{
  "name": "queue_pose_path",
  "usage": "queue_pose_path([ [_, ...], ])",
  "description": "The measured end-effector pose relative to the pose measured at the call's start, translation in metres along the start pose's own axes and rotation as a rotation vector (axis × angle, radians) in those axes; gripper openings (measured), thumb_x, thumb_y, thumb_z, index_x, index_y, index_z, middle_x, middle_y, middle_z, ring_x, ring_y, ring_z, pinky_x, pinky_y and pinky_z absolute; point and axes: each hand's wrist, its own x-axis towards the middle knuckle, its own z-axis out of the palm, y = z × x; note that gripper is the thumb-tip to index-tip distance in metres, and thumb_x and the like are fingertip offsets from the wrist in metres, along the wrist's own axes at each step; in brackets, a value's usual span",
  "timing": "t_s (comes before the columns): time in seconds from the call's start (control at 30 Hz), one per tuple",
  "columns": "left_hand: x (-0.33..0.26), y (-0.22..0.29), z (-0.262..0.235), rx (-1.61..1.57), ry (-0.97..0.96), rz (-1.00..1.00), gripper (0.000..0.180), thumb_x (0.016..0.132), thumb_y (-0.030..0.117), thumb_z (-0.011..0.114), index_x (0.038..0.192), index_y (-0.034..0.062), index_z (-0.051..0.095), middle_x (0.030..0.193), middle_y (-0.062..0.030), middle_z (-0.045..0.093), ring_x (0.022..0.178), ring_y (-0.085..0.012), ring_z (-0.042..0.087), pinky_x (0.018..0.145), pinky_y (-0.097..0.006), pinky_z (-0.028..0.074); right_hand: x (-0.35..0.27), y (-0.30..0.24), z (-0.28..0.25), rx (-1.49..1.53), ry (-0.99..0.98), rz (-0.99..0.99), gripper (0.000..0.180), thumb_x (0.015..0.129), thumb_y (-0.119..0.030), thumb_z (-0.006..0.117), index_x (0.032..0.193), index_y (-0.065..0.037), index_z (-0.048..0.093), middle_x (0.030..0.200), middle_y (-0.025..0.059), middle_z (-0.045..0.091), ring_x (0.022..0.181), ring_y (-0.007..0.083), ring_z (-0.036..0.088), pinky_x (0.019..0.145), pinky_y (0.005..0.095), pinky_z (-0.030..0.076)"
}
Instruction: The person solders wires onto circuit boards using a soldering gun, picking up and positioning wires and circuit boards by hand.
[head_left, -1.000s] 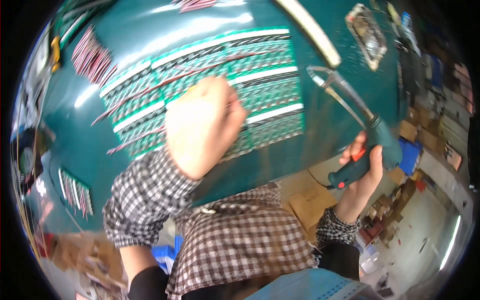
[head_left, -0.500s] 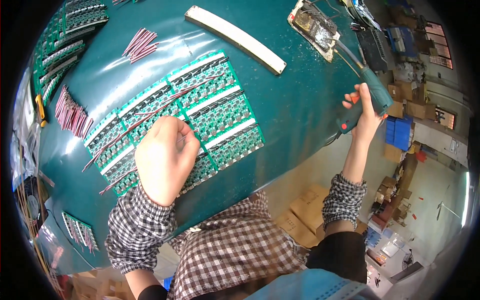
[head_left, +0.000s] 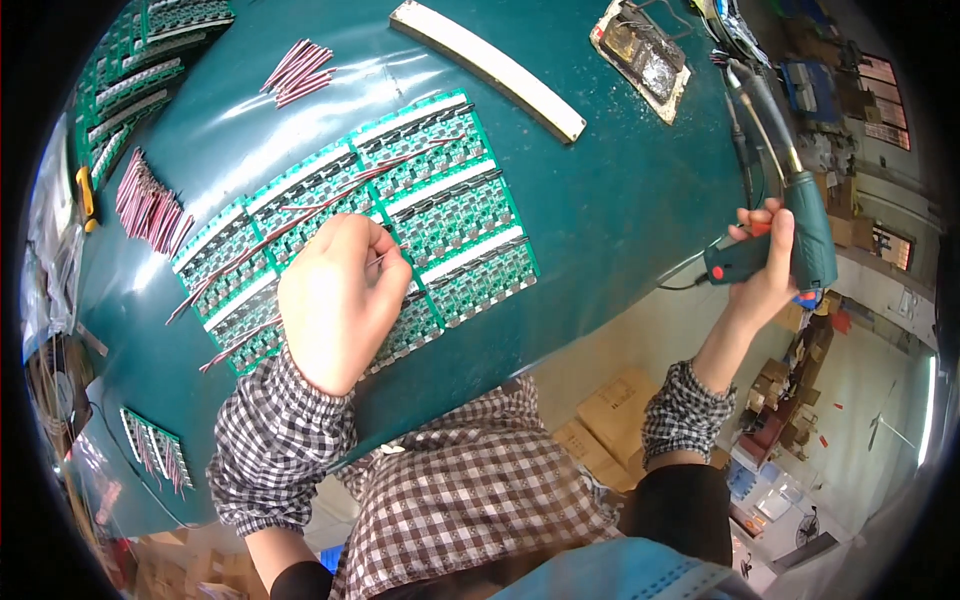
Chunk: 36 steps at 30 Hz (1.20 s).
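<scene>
My left hand [head_left: 338, 300] is closed in a pinch over a panel of green circuit boards [head_left: 492, 285]. A thin wire [head_left: 376, 261] shows between its thumb and fingers; the wire's end is hard to make out. Red and black wires [head_left: 290, 228] lie across the panel to the left of and above that hand. My right hand [head_left: 762, 285] is wrapped round a green soldering gun [head_left: 814, 232] with an orange trigger, held off the table's right edge. The gun's metal tip points up and away, apart from the boards.
A scorched solder tray [head_left: 640, 60] sits at the far right, near a long white bar [head_left: 490, 65]. Bundles of red and black wires [head_left: 150, 205] [head_left: 298, 74] lie at left. More boards [head_left: 150, 75] are stacked far left, by a yellow-handled tool [head_left: 86, 195]. A small board [head_left: 155, 450] lies near left.
My right hand has drawn the soldering gun away from the solder tray, toward the right and nearer me. My left hand keeps its pinch over the boards. The whole view has shifted slightly.
</scene>
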Motion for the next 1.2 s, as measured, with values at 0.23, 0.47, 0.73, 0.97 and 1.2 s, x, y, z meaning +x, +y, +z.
queue_pose_path([
  [0.23, 0.001, -0.005, 0.003, -0.046, 0.020, 0.015, 0.010, 0.067, 0.006, 0.062, 0.069, 0.0050, 0.052, 0.065, -0.0081, 0.052, 0.056, -0.0234, 0.055, 0.051, -0.034, 0.044, -0.029, -0.007, -0.001, 0.190, -0.130, 0.387, 0.033, 0.091, -0.029, 0.048, 0.097, 0.003, 0.053, 0.074, 0.0081, 0.059, 0.065, 0.0190, 0.064, 0.051, 0.0264, 0.054],
  [0.47, 0.000, -0.014, 0.006, -0.045, 0.057, 0.051, 0.009, 0.068, 0.007, 0.062, 0.071, 0.0039, 0.054, 0.063, -0.0064, 0.049, 0.052, -0.0192, 0.050, 0.049, -0.031, 0.040, -0.074, -0.009, -0.015, 0.516, -0.425, 0.798, 0.043, 0.092, -0.040, 0.042, 0.094, 0.003, 0.050, 0.068, 0.0054, 0.054, 0.060, 0.0162, 0.061, 0.050, 0.0249, 0.054],
  [0.73, -0.002, -0.021, 0.011, -0.041, 0.090, 0.076, 0.009, 0.067, 0.004, 0.061, 0.071, 0.0040, 0.053, 0.063, -0.0056, 0.050, 0.053, -0.0178, 0.050, 0.049, -0.029, 0.041, -0.099, -0.025, 0.001, 0.419, -0.546, 0.802, 0.043, 0.091, -0.041, 0.043, 0.093, 0.001, 0.045, 0.067, 0.0045, 0.047, 0.055, 0.0146, 0.052, 0.048, 0.0246, 0.049],
  [0.97, -0.001, -0.024, 0.017, -0.049, 0.170, 0.156, 0.011, 0.066, 0.002, 0.062, 0.072, 0.0047, 0.052, 0.062, -0.0046, 0.050, 0.051, -0.0175, 0.049, 0.046, -0.029, 0.040, -0.117, -0.037, 0.009, 0.141, -0.623, 0.587, 0.043, 0.075, -0.025, 0.067, 0.099, 0.008, 0.054, 0.079, 0.0114, 0.057, 0.061, 0.0193, 0.060, 0.055, 0.0315, 0.054],
  [1.2, -0.001, -0.025, 0.016, -0.055, 0.141, 0.153, 0.013, 0.066, 0.001, 0.062, 0.072, 0.0048, 0.052, 0.062, -0.0041, 0.048, 0.051, -0.0165, 0.048, 0.046, -0.028, 0.040, -0.118, -0.035, 0.011, 0.097, -0.683, 0.599, 0.041, 0.075, -0.022, 0.066, 0.099, 0.008, 0.055, 0.082, 0.0120, 0.058, 0.065, 0.0198, 0.061, 0.058, 0.0334, 0.054],
])
